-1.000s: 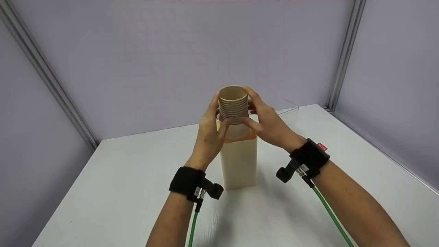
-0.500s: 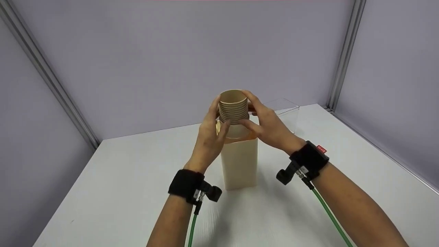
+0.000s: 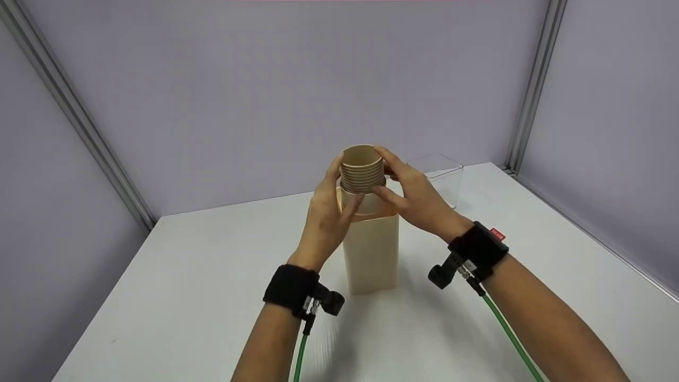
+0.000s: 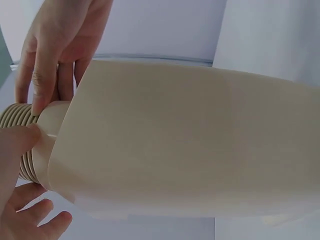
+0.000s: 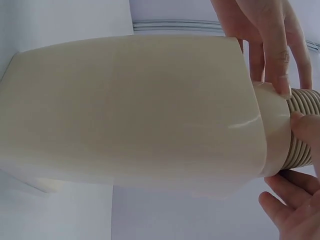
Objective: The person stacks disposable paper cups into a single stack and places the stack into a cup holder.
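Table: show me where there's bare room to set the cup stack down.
Bare table lies left of the holder, out to the left wall. More lies in front, between the forearms. Tighter at right rear, by the clear box. Crowded at the holder's mouth, where both hands grip the cups.

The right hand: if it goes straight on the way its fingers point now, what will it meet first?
The right hand already holds the stack of paper cups, so that comes first; beyond it, probably the left hand on the far side.
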